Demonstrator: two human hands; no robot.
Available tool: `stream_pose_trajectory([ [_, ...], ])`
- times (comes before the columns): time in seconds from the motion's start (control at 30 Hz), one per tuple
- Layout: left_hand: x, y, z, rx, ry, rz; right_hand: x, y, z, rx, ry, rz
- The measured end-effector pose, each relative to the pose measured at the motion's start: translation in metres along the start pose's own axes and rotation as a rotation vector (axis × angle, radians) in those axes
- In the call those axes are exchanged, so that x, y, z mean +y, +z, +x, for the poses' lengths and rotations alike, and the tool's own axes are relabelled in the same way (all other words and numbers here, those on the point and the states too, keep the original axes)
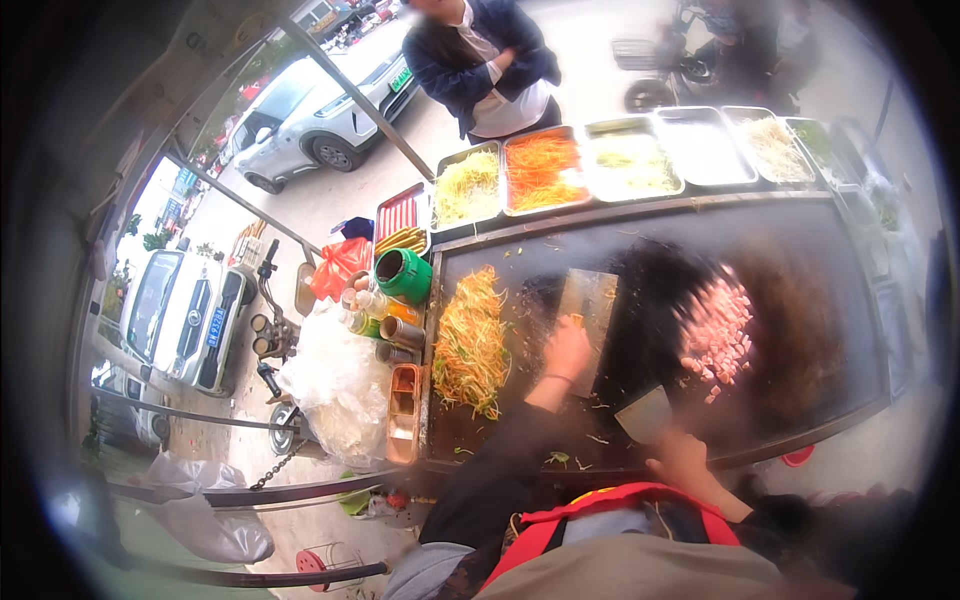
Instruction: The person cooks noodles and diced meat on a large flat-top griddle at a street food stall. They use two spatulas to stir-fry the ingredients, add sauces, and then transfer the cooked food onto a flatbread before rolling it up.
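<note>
My left hand grips the handle of a wide rectangular metal scraper, which lies across the middle of the dark griddle. Near the griddle's front edge, my right hand is closed on a smaller metal spatula, its blade over the griddle. A long pile of fried noodles with shredded vegetables lies left of the scraper. Diced pink meat is heaped on the right part of the griddle, partly blurred.
Metal trays of shredded potato, shredded carrot and other shreds line the far edge. At the left stand a green container, bottles, an orange seasoning box and plastic bags. A person stands beyond the trays with folded arms.
</note>
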State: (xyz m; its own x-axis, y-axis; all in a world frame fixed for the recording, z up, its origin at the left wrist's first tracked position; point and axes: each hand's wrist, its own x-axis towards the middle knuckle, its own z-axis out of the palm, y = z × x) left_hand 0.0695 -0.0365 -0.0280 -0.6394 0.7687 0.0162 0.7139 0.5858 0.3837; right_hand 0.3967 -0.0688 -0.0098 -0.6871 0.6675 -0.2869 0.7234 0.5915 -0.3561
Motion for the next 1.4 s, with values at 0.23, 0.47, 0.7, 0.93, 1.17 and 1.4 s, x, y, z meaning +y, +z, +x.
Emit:
stream_pose_trajectory([
  [0.23, 0.025, -0.015, -0.005, -0.04, -0.014, 0.003, 0.018, 0.012, -0.007, -0.014, 0.093, -0.047],
  [0.47, 0.017, -0.017, -0.004, -0.115, -0.025, 0.012, -0.001, -0.061, 0.014, -0.032, 0.184, 0.78],
  [0.7, 0.011, -0.017, 0.016, -0.149, 0.068, -0.018, -0.012, -0.053, 0.068, 0.055, 0.173, 0.95],
  [0.93, -0.071, -0.055, 0.008, -0.247, -0.502, -1.087, -0.019, -0.082, 0.154, 0.114, 0.153, 0.743],
  [1.17, -0.1, -0.062, -0.029, -0.242, -0.507, -1.201, -0.15, -0.132, 0.256, -0.089, -0.459, 0.015],
  [1.4, -0.056, -0.042, 0.031, -0.239, -0.408, -1.039, -0.126, -0.137, 0.217, 0.008, -0.444, 0.147],
])
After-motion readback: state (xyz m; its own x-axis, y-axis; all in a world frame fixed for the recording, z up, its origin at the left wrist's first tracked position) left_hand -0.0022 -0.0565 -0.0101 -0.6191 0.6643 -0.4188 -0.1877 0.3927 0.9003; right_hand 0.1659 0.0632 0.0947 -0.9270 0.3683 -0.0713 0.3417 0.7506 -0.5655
